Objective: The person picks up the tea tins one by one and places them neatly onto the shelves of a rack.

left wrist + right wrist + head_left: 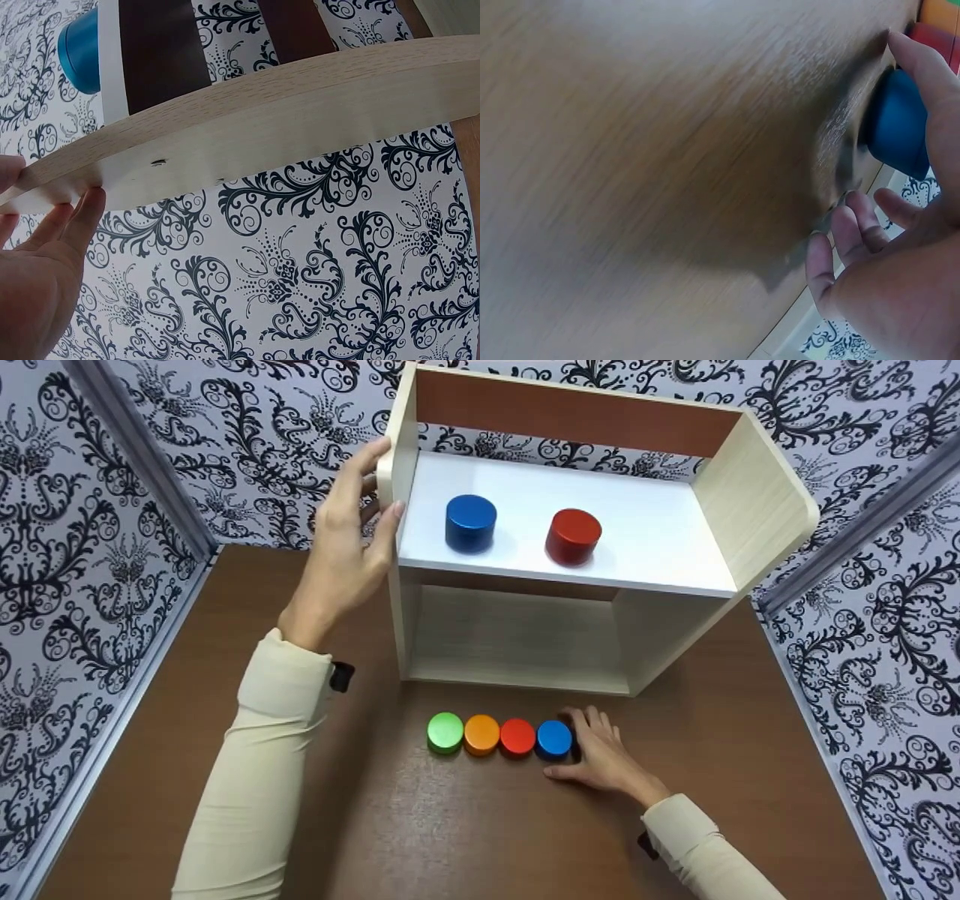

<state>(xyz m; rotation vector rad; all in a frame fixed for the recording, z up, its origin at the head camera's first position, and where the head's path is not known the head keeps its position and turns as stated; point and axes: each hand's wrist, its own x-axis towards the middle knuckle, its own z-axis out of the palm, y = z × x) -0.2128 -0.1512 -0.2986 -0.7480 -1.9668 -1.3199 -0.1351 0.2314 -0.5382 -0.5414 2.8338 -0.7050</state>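
Fingers and thumb of the left hand (341, 532) grip the side panel of a pale wooden shelf unit (761, 502) at its 9 o'clock side, thumb on the front edge and fingers along the outer face. The right hand (600, 750) is at 3 o'clock of a blue cylinder (554, 739) on the brown tabletop (420, 825); its fingers are spread loosely about the piece, the thumb at 6 o'clock and the index finger toward 1. It is not closed on it, and whether any finger touches its side cannot be told.

From that piece a row runs toward 9 o'clock: a red cylinder (517, 738), an orange cylinder (481, 735) and a green cylinder (445, 733), set close side by side. At the row's 12 to 1 o'clock stands the unit. On its white board (652, 532) rest a larger blue cylinder (470, 523) and, toward 3 o'clock and apart from it, a larger red cylinder (574, 537). Patterned wallpaper (120, 555) surrounds the tabletop.
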